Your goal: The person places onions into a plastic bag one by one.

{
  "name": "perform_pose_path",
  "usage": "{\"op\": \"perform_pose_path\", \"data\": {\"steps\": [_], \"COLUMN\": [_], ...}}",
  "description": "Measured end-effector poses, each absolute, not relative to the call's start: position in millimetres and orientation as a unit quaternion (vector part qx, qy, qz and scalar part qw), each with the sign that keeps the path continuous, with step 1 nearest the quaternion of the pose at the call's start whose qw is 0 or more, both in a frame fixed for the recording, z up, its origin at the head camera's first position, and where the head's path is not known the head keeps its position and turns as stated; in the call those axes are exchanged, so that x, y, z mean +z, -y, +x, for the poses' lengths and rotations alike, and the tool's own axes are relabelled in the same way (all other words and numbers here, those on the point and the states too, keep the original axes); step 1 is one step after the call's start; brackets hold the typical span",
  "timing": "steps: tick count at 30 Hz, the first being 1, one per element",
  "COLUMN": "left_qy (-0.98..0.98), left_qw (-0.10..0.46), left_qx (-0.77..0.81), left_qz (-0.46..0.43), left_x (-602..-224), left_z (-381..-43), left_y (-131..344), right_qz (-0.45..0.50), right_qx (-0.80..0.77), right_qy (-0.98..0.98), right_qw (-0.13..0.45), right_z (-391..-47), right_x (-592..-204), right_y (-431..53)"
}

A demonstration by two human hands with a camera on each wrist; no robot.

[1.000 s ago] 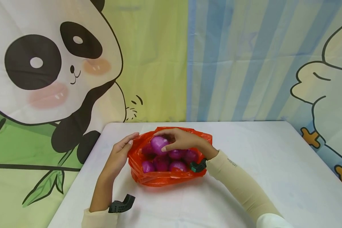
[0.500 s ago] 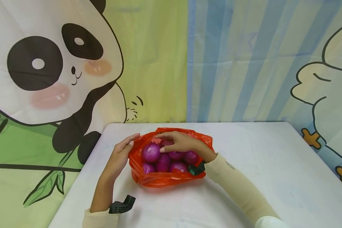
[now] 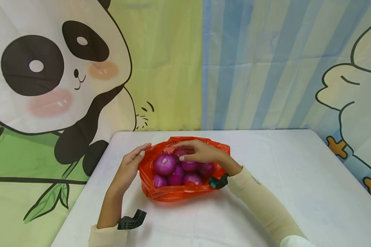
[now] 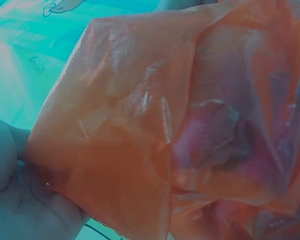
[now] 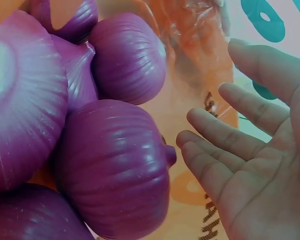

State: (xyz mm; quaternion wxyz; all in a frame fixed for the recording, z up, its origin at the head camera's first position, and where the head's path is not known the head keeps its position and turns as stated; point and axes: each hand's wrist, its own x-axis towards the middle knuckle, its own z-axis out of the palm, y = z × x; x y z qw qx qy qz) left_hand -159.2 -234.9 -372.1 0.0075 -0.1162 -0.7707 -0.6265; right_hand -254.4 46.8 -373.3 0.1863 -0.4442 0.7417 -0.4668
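Observation:
A red plastic bag (image 3: 173, 195) stands with its mouth spread wide, holding several purple onions (image 3: 165, 164). My left hand (image 3: 130, 169) holds the bag's left rim between thumb and fingers. In the left wrist view, the bag's thin wall (image 4: 125, 110) covers part of that hand (image 4: 35, 205). My right hand (image 3: 201, 152) reaches over the bag's right side, above the onions at the back. Seen from the right wrist, its fingers (image 5: 225, 140) are spread and relaxed, a small gap from a round onion (image 5: 110, 170) with a stub on its end.
The bag rests on a white-covered table (image 3: 266, 151). A cloth backdrop with a cartoon panda (image 3: 80, 79) hangs behind and to the left. Each wrist wears a dark camera mount (image 3: 132, 220). Dark printed lettering (image 5: 210, 215) shows on the bag's inner wall.
My right hand has set the onion it held down at the left of the pile, let go, and drawn back slightly right. The left hand has stayed at the rim.

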Motion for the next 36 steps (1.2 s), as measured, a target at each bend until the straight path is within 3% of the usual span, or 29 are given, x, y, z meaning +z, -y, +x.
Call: {"op": "perform_pose_path", "data": {"steps": [13,21,29,36], "left_qy": [0.795,0.793,0.793,0.791], "left_qw": [0.017,0.018,0.036,0.027], "left_qx": [-0.591,-0.596,-0.593,-0.596], "left_qz": [-0.132,-0.130,-0.136,-0.135], "left_x": [-370,-367,-365,-366], "left_z": [-156,-152,-148,-148], "left_y": [233,241,250,250], "right_qz": [-0.422,-0.381,-0.289,-0.223], "right_qx": [-0.452,-0.473,-0.434,-0.417], "right_qy": [-0.774,-0.792,-0.852,-0.880], "right_qw": [0.135,0.064,-0.046,-0.040], "right_z": [-227,-219,-214,-207], "right_x": [-355,-348,-355,-371], "right_y": [-89,-133,-183,-212]}}
